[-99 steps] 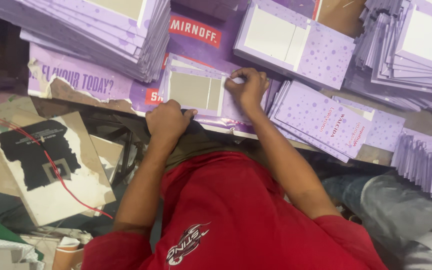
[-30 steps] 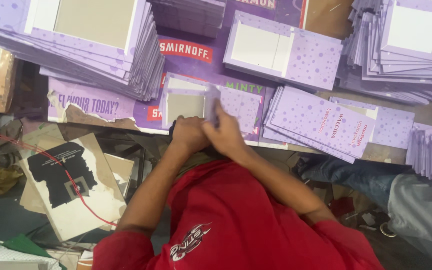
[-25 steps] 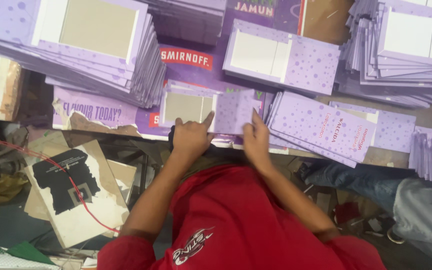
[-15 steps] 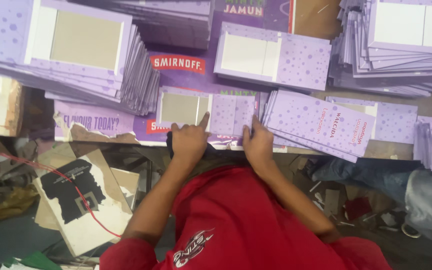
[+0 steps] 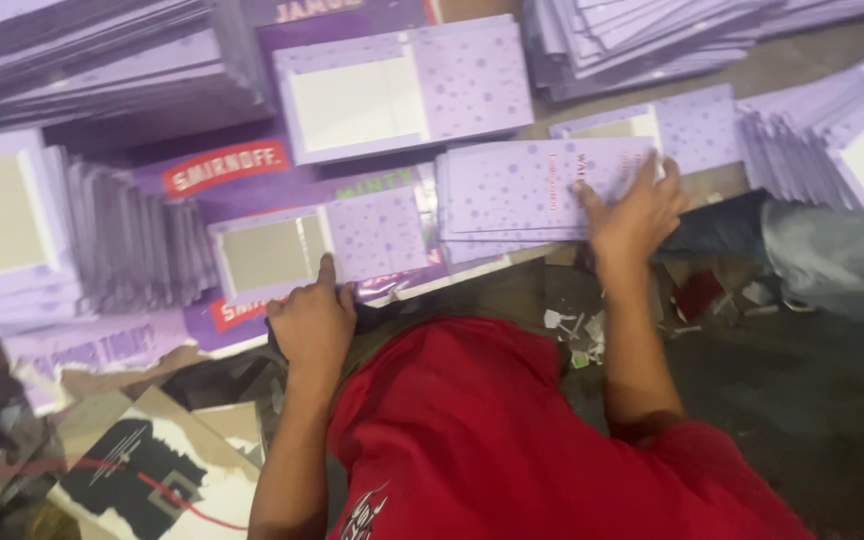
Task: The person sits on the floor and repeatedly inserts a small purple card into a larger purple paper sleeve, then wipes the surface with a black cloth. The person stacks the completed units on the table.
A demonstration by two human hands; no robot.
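Left hand (image 5: pixel 312 318) presses flat, fingers spread, on a folded purple card (image 5: pixel 322 243) just ahead of it, while the right hand (image 5: pixel 635 212) rests open on a purple stack (image 5: pixel 537 190); steady pressure probably keeps edges square.

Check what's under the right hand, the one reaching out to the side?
The right hand lies flat on a stack of purple dotted cards. Several card edges show at the stack's near side; what lies beneath the stack is covered.
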